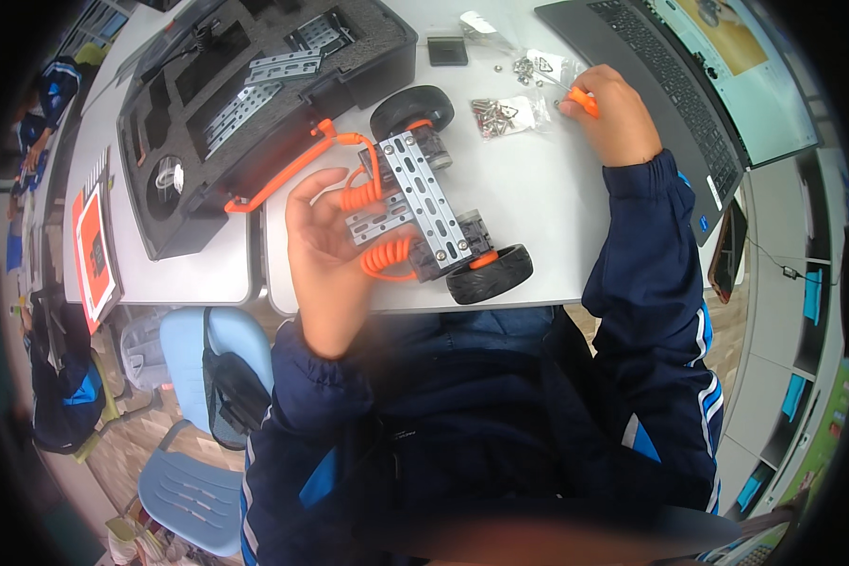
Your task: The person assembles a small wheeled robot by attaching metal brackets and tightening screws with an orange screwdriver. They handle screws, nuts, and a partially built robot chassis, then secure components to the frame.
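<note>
By the nearly closed right hand (623, 121), the screwdriver (584, 102) was pinched; above the table (564, 222), the chassis (431, 209) was cradled in the half-curled left hand (330, 236). Stiff and fairly light, it was judged, best gripped by its plate (413, 174), cables (385, 257) spared!

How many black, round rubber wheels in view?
2. One black rubber wheel is at the far end of the slotted silver metal frame in the left hand; the other is at its near end. More may be hidden beneath.
</note>
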A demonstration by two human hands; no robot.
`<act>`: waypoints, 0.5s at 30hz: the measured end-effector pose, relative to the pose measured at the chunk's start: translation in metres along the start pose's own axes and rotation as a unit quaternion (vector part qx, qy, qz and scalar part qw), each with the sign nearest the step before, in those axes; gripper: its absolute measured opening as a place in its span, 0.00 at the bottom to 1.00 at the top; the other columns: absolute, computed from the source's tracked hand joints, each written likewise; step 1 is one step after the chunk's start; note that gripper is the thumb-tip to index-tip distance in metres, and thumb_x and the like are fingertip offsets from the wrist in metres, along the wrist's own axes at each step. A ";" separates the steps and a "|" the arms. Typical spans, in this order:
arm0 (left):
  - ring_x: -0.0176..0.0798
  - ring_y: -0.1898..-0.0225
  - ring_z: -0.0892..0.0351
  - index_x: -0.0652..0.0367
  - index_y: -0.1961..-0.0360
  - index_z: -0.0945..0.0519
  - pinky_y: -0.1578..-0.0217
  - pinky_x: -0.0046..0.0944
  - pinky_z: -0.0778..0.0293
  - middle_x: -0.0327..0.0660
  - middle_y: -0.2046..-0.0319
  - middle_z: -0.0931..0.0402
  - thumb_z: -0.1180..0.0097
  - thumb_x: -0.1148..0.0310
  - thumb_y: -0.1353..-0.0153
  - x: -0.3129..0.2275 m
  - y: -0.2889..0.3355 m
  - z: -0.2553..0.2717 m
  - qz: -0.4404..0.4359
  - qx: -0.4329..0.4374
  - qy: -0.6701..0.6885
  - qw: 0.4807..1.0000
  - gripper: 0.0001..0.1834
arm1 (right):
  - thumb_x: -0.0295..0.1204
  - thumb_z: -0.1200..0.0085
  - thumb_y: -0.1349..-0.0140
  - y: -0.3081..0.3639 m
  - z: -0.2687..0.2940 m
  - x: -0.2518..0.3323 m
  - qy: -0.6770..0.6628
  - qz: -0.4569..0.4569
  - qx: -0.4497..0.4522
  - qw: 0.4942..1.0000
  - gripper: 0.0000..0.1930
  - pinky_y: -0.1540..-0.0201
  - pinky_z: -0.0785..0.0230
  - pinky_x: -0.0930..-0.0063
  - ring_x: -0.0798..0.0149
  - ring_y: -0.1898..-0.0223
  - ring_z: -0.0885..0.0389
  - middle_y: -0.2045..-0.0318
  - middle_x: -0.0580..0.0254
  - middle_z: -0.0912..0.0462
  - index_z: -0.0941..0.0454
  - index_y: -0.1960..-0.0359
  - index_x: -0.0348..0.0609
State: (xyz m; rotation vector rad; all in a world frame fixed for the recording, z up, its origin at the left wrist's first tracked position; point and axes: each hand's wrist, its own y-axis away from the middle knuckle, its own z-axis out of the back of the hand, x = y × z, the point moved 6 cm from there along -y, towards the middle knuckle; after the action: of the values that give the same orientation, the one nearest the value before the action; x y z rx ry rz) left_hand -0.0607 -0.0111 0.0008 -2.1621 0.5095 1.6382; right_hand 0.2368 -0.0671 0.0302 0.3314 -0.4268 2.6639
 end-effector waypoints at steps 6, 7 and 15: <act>0.41 0.50 0.24 0.61 0.42 0.41 0.51 0.42 0.19 0.44 0.57 0.28 0.38 0.92 0.55 0.000 0.001 0.001 0.000 0.004 0.005 1.000 0.39 | 0.28 0.37 0.46 -0.001 -0.004 0.002 -0.007 0.007 -0.010 1.000 0.07 0.54 0.30 0.65 0.50 0.59 0.21 0.62 0.55 0.20 0.19 0.68 0.38; 0.41 0.50 0.24 0.61 0.42 0.41 0.51 0.42 0.19 0.44 0.57 0.28 0.38 0.92 0.55 0.000 0.001 0.001 0.000 0.007 0.007 1.000 0.39 | 0.28 0.37 0.46 -0.002 -0.002 0.002 -0.016 0.012 -0.022 1.000 0.07 0.55 0.30 0.65 0.51 0.59 0.21 0.63 0.56 0.20 0.18 0.68 0.38; 0.39 0.51 0.25 0.61 0.43 0.41 0.51 0.42 0.19 0.43 0.57 0.28 0.38 0.92 0.55 0.001 0.000 0.003 -0.002 0.001 0.002 1.000 0.39 | 0.28 0.35 0.49 0.001 0.010 -0.006 -0.051 -0.043 -0.004 0.998 0.09 0.60 0.29 0.70 0.54 0.65 0.20 0.67 0.55 0.18 0.19 0.68 0.39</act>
State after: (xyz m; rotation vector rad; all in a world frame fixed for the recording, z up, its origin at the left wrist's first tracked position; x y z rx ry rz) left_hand -0.0627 -0.0100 -0.0007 -2.1648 0.5088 1.6302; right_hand 0.2434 -0.0736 0.0371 0.4735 -0.4450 2.5678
